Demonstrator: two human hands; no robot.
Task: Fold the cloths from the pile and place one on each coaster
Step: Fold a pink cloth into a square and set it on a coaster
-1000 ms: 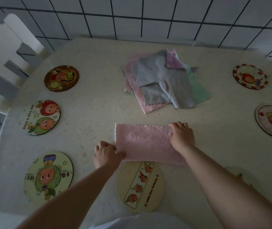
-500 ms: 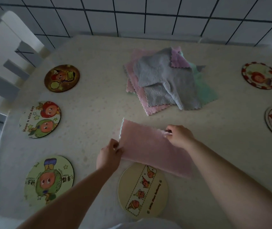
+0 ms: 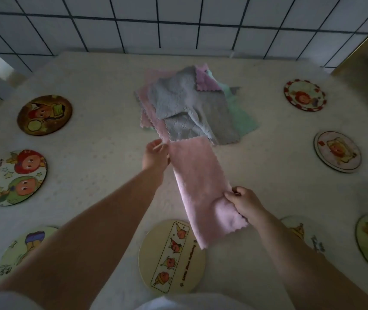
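Pink cloth (image 3: 197,182), beside the pile (image 3: 192,106): my left hand (image 3: 155,156) and right hand (image 3: 244,202) pinch its opposite ends.

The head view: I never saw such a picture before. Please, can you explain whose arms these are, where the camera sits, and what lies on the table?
No machine here: a person wears a camera on the head, looking down at their own arms. The left hand pinches the far end of a folded pink cloth; the right hand grips its near end. On the table lie a pile of cloths, grey, pink and green, and round cartoon coasters around the edge. The nearest coaster lies just below the cloth.
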